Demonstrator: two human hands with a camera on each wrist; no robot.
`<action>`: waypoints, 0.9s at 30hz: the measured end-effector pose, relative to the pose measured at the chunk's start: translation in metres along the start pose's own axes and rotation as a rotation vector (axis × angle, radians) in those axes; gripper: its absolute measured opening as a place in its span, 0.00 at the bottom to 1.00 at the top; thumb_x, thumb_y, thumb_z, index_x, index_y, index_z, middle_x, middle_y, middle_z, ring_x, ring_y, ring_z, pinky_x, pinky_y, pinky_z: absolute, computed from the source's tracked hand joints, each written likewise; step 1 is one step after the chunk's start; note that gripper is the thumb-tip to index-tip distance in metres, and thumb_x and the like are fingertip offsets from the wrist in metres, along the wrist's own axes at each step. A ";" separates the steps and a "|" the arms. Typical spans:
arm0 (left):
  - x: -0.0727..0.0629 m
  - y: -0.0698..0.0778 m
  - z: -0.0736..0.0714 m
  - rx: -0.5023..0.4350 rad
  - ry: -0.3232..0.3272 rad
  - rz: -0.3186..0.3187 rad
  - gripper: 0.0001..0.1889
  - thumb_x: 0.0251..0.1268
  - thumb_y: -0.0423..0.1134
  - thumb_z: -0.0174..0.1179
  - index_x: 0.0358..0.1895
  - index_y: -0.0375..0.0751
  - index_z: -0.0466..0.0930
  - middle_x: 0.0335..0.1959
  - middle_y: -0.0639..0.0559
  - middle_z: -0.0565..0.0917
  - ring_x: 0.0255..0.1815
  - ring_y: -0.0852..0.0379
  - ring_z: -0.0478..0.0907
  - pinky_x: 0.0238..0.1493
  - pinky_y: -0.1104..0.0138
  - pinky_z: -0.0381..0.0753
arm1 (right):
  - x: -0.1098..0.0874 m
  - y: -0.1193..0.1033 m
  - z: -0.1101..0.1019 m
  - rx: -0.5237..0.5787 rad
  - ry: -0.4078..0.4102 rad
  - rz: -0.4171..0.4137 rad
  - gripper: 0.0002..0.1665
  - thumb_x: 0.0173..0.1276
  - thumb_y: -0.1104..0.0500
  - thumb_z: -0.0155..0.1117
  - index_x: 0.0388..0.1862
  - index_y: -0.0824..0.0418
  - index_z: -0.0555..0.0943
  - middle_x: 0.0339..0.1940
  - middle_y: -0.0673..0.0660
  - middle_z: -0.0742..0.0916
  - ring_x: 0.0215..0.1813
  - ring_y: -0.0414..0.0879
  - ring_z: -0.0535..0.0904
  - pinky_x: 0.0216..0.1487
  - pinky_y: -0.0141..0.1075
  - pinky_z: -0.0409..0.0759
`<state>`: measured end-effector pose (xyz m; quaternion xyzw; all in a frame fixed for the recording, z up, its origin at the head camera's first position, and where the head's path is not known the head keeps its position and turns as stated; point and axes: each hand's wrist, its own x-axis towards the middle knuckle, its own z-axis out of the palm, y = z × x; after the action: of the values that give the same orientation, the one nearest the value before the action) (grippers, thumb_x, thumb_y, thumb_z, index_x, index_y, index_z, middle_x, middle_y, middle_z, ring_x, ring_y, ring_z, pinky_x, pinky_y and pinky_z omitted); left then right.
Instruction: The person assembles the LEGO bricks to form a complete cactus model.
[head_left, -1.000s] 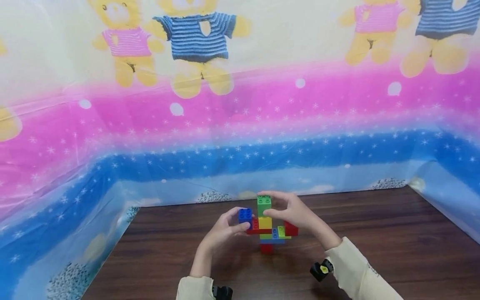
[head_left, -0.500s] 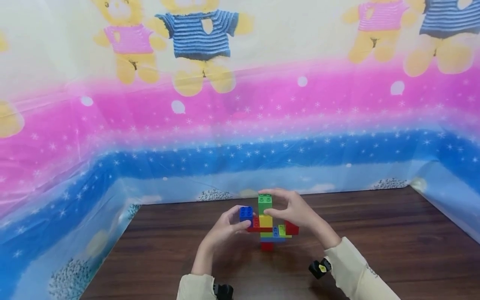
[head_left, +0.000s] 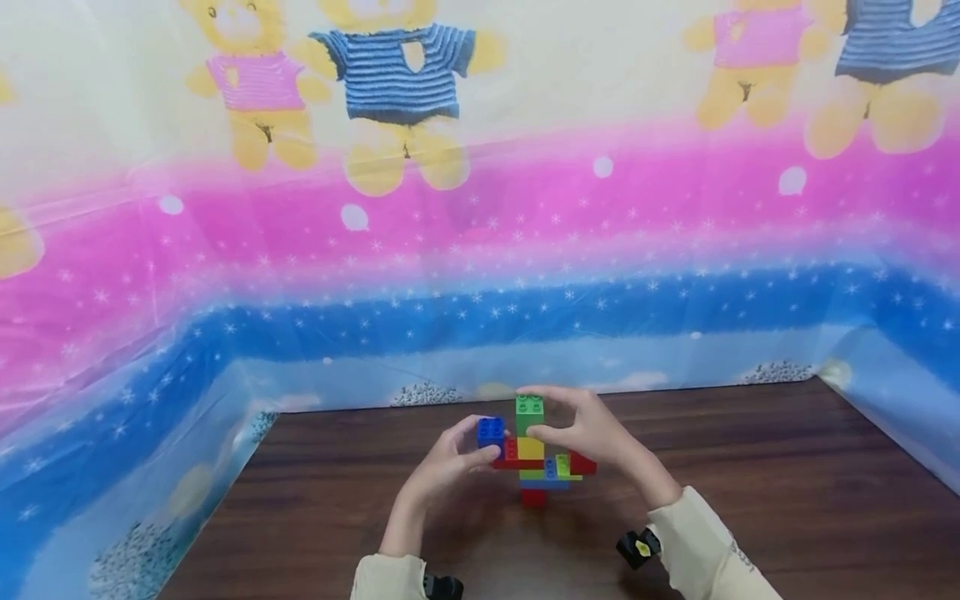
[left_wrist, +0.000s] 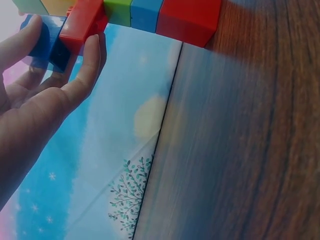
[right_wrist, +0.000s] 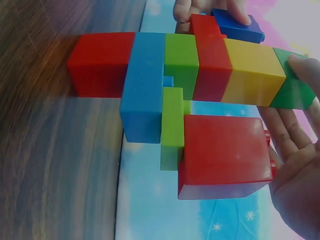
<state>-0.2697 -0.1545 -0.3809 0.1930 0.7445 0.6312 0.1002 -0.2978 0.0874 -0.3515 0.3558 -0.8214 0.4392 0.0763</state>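
Note:
A tower of toy building bricks stands on the wooden table. Its red bottom brick (head_left: 534, 497) carries a light blue brick (right_wrist: 145, 90) and a lime brick (right_wrist: 181, 65), with a yellow brick (head_left: 531, 448) higher up and a green brick (head_left: 529, 408) on top. My right hand (head_left: 596, 425) pinches the green brick between thumb and fingers. On the left, a red brick juts out, bearing a dark blue brick (head_left: 491, 431); my left hand (head_left: 438, 462) grips that one, thumb at its near side. A large red brick (right_wrist: 225, 150) sits out on the right over another lime piece.
A dark brown wooden table (head_left: 315, 500) spreads around the tower. Behind and beside it hangs a cloth (head_left: 450, 250) printed with bears and snowflakes. A black wrist camera (head_left: 639, 547) is strapped at the right cuff, another (head_left: 444, 587) at the left.

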 end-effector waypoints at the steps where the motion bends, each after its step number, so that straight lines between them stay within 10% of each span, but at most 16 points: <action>1: 0.000 0.000 -0.001 0.003 0.002 -0.002 0.26 0.70 0.44 0.58 0.66 0.37 0.66 0.63 0.35 0.75 0.60 0.50 0.77 0.61 0.56 0.80 | 0.000 0.000 0.000 0.006 -0.003 0.008 0.30 0.64 0.53 0.69 0.65 0.50 0.76 0.64 0.54 0.82 0.67 0.55 0.75 0.64 0.61 0.73; 27: 0.002 -0.002 0.001 0.009 -0.019 0.003 0.26 0.71 0.42 0.57 0.66 0.34 0.65 0.63 0.33 0.75 0.59 0.48 0.78 0.60 0.56 0.80 | -0.007 0.000 0.008 0.090 0.021 0.035 0.29 0.67 0.52 0.65 0.67 0.49 0.73 0.69 0.55 0.77 0.74 0.58 0.67 0.67 0.71 0.60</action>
<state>-0.2712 -0.1531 -0.3829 0.2005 0.7461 0.6261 0.1057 -0.2913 0.0849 -0.3591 0.3400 -0.8061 0.4805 0.0611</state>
